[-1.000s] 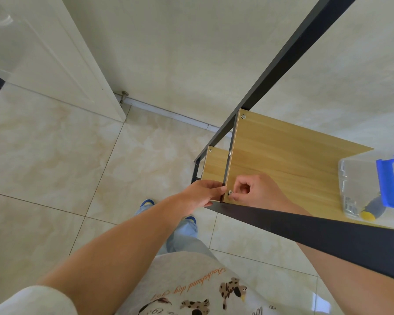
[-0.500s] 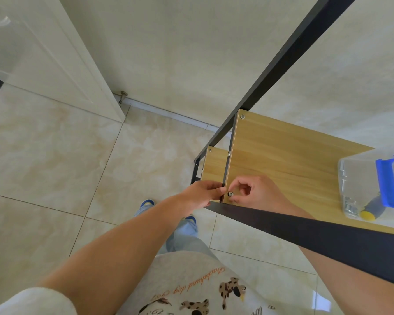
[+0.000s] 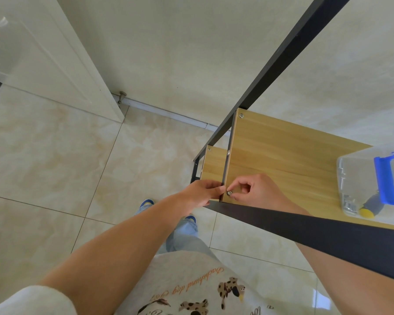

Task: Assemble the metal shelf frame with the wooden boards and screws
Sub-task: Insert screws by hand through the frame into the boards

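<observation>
one screw [image 3: 229, 193] half hidden in right hand [image 3: 256, 191], box [image 3: 359, 169] cut off

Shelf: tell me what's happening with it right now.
A person is putting the shelf together. The right hand pinches a screw at the near corner of the upper board, apparently turning it in by hand. The left hand grips the frame at the same corner. The far corner already has a screw in place. A clear box with a blue handle sits on the board to the right.
</observation>
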